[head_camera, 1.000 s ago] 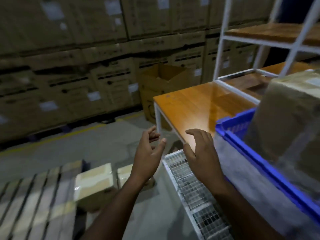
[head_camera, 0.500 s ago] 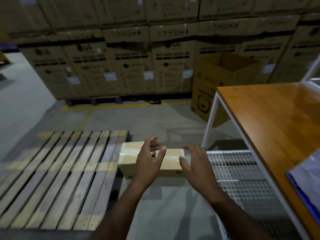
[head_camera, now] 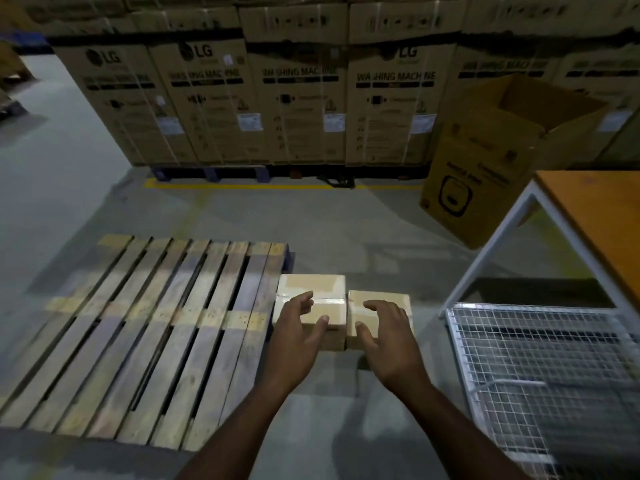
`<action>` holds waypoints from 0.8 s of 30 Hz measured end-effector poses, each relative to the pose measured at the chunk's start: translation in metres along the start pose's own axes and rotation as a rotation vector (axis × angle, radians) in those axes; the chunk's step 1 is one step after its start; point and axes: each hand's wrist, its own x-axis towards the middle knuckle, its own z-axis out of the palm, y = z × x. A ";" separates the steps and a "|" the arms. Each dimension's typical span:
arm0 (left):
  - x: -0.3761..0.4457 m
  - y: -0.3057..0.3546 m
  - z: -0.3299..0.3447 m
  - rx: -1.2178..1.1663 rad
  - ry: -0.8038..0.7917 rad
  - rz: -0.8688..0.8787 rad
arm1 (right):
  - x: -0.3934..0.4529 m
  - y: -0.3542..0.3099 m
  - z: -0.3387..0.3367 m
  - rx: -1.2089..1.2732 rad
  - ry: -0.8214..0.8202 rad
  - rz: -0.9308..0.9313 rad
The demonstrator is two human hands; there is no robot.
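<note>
Your left hand (head_camera: 298,337) and right hand (head_camera: 389,341), fingers spread wide and empty, reach over the left tan cardboard box (head_camera: 311,288) and the right tan cardboard box (head_camera: 377,295). The boxes lie side by side next to a wooden slat pallet (head_camera: 145,327).

Person, head view, dim light.

Left grip (head_camera: 294,344): a bare hand, uncovered to the fingertips. Thumb and fingers show, but the nails are too blurred to assess.

Right grip (head_camera: 391,344): a bare hand in the same condition. Knuckles and thumb are plain, and the fingertips are soft in outline.

Left forearm (head_camera: 249,420): bare along its whole visible length, from the wrist to the bottom edge of the view. It is slim and widens away from the wrist.

Right forearm (head_camera: 450,420): likewise bare along its visible length, of matching build.
</note>
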 end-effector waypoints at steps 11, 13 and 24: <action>0.149 -0.084 0.020 0.077 0.019 -0.166 | 0.147 0.035 0.099 0.016 -0.138 0.156; 0.156 -0.090 0.020 0.070 0.015 -0.160 | 0.153 0.038 0.105 0.014 -0.148 0.191; 0.268 -0.190 0.076 0.112 0.038 -0.333 | 0.258 0.133 0.204 0.016 -0.215 0.332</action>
